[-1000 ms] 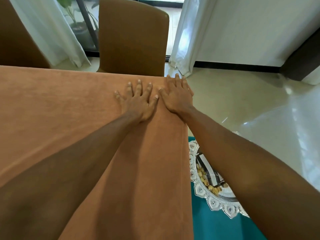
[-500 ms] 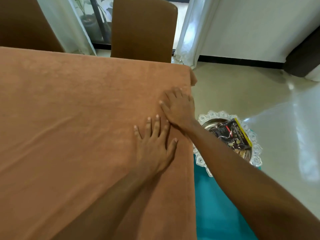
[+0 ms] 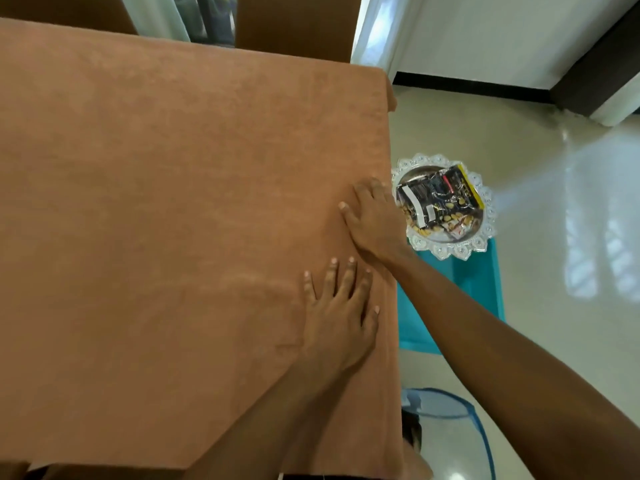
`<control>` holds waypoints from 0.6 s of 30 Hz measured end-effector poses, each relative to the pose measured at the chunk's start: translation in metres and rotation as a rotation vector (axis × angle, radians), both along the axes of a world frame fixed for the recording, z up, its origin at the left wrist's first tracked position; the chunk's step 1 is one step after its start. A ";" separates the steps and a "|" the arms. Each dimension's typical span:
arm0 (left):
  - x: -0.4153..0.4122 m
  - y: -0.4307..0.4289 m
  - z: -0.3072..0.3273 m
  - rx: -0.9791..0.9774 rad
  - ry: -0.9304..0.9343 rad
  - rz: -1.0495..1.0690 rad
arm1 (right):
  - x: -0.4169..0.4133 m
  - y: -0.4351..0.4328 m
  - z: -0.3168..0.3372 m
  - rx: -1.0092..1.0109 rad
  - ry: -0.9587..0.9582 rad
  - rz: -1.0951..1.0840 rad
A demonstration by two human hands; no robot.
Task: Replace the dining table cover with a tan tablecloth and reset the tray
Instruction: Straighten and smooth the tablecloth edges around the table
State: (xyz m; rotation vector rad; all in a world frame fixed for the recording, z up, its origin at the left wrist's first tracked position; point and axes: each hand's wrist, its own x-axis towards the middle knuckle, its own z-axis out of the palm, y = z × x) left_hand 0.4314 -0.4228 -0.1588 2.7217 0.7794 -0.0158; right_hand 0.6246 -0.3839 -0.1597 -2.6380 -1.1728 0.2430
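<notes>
both hands had slid back along the table's right edge toward the near corner. left hand (image 3: 337,306) lay flat with fingers spread and straight, gripping nothing. right hand (image 3: 375,220) lay palm down at the edge, fingers straight as far as visible, fingertips partly hidden past the fold. the plain tan fabric tablecloth (image 3: 173,202) covered the whole top, with faint ridges left of the left hand. the round silver tray with scalloped rim (image 3: 488,216) sat off the table, just beside the right edge, on a teal cloth (image 3: 478,282), holding a dark snack packet (image 3: 440,199) and loose nuts.

risks, as judgement: pressing while sliding could drag the cloth off-centre or push new ridges. the far right corner drape looked bunched. lifting the tray unevenly could spill the nuts or slide the packet off.
</notes>
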 end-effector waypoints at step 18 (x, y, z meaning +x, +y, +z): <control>-0.111 -0.056 -0.016 0.104 0.003 0.058 | -0.040 -0.032 -0.010 0.001 0.038 -0.040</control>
